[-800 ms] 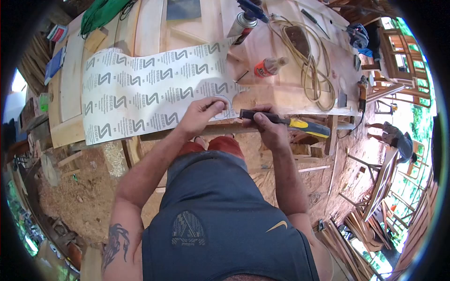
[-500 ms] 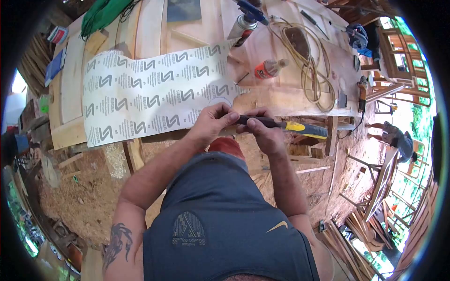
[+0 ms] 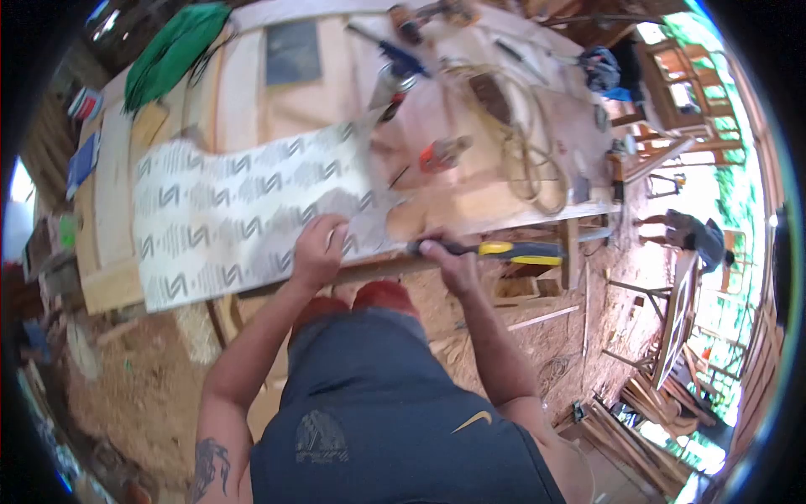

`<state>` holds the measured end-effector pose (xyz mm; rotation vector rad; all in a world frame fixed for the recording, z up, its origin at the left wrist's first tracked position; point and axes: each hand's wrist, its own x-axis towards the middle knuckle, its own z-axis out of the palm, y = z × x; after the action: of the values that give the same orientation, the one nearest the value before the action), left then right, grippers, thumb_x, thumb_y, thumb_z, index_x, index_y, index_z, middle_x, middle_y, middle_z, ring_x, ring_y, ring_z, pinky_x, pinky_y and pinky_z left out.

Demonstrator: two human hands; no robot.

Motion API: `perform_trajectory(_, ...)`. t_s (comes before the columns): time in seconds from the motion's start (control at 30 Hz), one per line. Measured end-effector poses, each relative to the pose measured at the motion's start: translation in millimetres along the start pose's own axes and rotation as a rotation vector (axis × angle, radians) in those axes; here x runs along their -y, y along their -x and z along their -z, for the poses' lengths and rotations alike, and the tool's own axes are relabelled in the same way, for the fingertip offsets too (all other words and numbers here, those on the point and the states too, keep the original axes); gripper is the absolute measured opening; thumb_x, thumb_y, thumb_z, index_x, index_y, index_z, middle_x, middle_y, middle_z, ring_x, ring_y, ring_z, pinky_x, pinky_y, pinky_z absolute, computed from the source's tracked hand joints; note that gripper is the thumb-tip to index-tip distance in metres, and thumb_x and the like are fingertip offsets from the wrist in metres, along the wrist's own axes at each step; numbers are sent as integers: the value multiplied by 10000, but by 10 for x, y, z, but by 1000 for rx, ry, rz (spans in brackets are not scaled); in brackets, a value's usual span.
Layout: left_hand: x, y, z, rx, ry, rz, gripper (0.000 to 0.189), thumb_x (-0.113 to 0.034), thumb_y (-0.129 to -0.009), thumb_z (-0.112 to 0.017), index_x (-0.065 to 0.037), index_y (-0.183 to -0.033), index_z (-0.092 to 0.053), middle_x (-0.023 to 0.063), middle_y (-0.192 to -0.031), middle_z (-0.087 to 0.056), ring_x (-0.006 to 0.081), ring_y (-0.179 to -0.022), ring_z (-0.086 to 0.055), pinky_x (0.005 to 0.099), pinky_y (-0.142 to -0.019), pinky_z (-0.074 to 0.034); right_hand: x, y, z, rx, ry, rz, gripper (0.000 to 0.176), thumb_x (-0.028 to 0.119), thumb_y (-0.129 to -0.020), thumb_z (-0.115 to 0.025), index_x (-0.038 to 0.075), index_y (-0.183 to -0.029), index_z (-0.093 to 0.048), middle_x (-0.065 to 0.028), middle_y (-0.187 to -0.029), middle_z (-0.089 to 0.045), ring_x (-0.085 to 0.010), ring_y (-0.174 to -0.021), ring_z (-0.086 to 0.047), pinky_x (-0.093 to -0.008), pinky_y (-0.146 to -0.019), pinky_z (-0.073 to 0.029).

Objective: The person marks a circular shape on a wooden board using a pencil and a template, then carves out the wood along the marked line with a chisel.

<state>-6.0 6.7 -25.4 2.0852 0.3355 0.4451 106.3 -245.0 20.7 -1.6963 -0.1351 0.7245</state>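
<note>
— Where's the tool (image 3: 520,253)?
— In the right hand (image 3: 455,267), by the near edge of the bench (image 3: 491,204), fingers wrapped round its dark shaft, yellow-and-black handle pointing right.
— And the left hand (image 3: 319,252)?
— Fingers curled, over the sheet (image 3: 201,223); I can't tell whether they pinch anything.
— What crowds the bench?
— Beyond the right hand, a bottle (image 3: 440,156), a can (image 3: 389,91) and looped cord (image 3: 529,200). Far left, green cloth (image 3: 172,55).
— Anything unclear?
— The sheet's small print is blurred, and the right hand hides part of the shaft.
</note>
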Motion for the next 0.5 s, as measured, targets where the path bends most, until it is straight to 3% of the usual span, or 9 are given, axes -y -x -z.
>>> perform_trajectory(0.07, 116, -14, -22, 29, -140, -52, 295, -152, -897, -676, -33, -1166, -646, 214, -1205, -647, 433, -1129, -593, 468, -990, -478, -40, -11, 116, -36, 117, 24, 161, 144, -928, -620, 20, -1009, -683, -31, -932, -657, -138, -929, -587, -308, -857, -491)
perform_trajectory(0.1, 153, 2, -26, 87, -243, -47, 350, -170, -872, -696, -44, -1193, -635, 224, -1286, -600, 428, -1193, -554, 484, -1035, -442, -63, -5, 182, -72, 178, 24, 164, 135, -920, -594, 10, -986, -677, -38, -935, -656, -143, -934, -589, -309, -861, -491)
perform_trajectory(0.17, 192, 47, -48, 183, -398, -6, 442, -227, -825, -737, -61, -1221, -632, 235, -1433, -498, 429, -1323, -452, 527, -1130, -354, -149, 1, 366, -139, 158, 227, 177, 87, -867, -547, 11, -970, -668, -36, -922, -664, -160, -945, -594, -334, -893, -475)
perform_trajectory(0.2, 150, 48, -63, 188, -444, 25, 488, -255, -809, -746, -64, -1242, -627, 226, -1460, -474, 423, -1357, -418, 535, -1145, -333, -296, -43, 443, -244, 48, 337, 187, 48, -858, -517, 18, -967, -666, -48, -888, -659, -167, -876, -604, -316, -816, -494)
perform_trajectory(0.3, 189, 39, -150, 228, -577, 72, 592, -327, -798, -779, -80, -1304, -597, 254, -1497, -420, 448, -1381, -382, 580, -1156, -310, -501, -149, 846, -438, -50, 190, 161, 46, -861, -552, 19, -972, -666, -43, -833, -661, -159, -780, -609, -302, -717, -502)
perform_trajectory(0.4, 68, -11, -207, 284, -669, 132, 644, -341, -787, -797, -86, -1338, -582, 267, -1507, -402, 474, -1379, -372, 589, -1163, -300, -397, -279, 1261, -617, 312, 167, 164, 64, -867, -604, 27, -1007, -679, -57, -771, -649, -138, -708, -609, -286, -657, -496)
perform_trajectory(0.5, -29, -120, -245, 342, -726, 194, 667, -327, -776, -806, -84, -1354, -577, 276, -1496, -407, 488, -1358, -382, 572, -1163, -309, -49, -594, 1626, -617, 616, 270, 232, 149, -858, -667, 39, -1062, -684, -146, -799, -676, -292, -759, -682, -397, -740, -545)
